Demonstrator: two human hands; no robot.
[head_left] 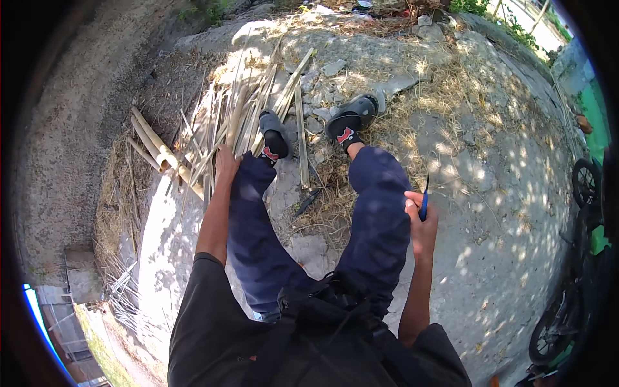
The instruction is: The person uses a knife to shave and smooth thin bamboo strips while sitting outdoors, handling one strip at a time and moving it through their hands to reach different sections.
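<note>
I sit on rough concrete with both legs in dark blue trousers stretched forward and black sandals on my feet. My left hand (225, 164) reaches down beside my left shin onto a pile of split bamboo strips (248, 106); whether it grips a strip is unclear. My right hand (420, 216) is raised beside my right knee and is closed on a blue-handled knife (425, 197) with its thin blade pointing up. A dark blade-like tool (307, 202) lies on the ground between my legs.
Thick whole bamboo poles (157, 145) lie left of the strips. Dry straw (445, 84) and stone rubble (332, 68) lie around my feet. A motorcycle (570, 284) stands at the right edge. A low grey wall (58, 148) curves along the left.
</note>
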